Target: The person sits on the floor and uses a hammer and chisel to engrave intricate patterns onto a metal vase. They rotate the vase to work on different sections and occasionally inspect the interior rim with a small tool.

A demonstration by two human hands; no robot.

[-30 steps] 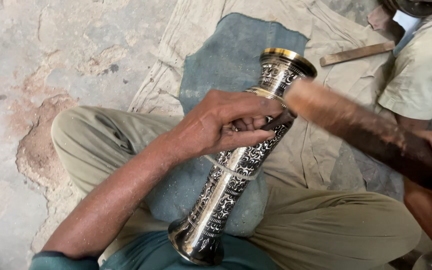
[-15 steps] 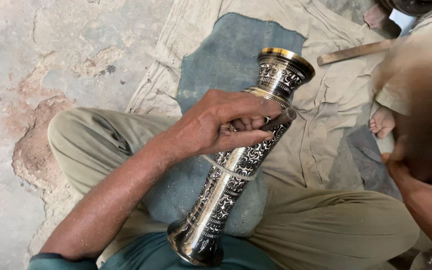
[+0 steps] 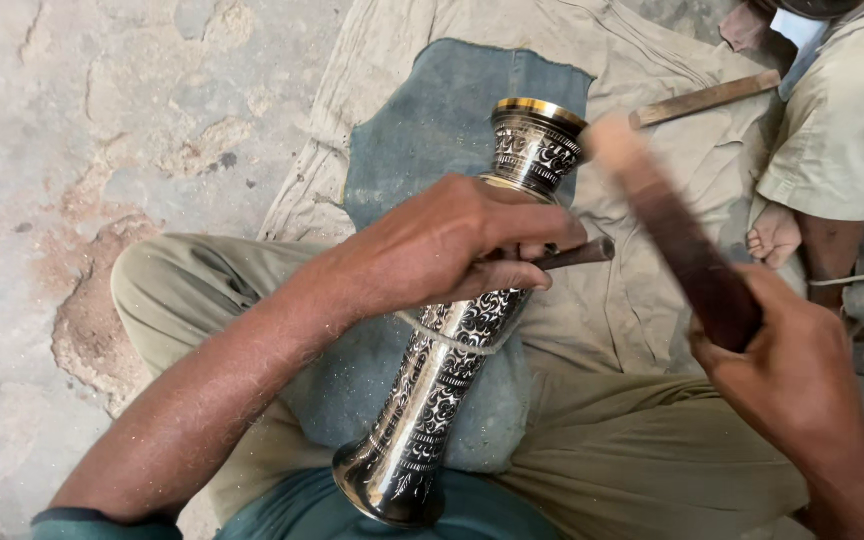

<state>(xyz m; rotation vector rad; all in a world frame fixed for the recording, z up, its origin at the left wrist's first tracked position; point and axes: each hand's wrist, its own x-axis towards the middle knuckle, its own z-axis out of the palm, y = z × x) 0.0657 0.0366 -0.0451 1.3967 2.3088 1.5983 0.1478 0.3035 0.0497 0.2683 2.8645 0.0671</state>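
2 hands work: left hand (image 3: 452, 245) pins vase (image 3: 452, 350) (tilted), right hand (image 3: 797, 370) raises mallet (image 3: 677, 235).

Worn concrete floor (image 3: 82, 130), cracked, with reddish chipped patches at my left. A beige cloth (image 3: 432, 60) is spread over it, wrinkled, running under my crossed legs (image 3: 642, 460). A blue-grey cloth pad (image 3: 432, 120) lies on the beige cloth, partly over my lap. A flat wooden stick (image 3: 707, 98) lies on the beige cloth further out, near another person's bare foot (image 3: 774, 235).
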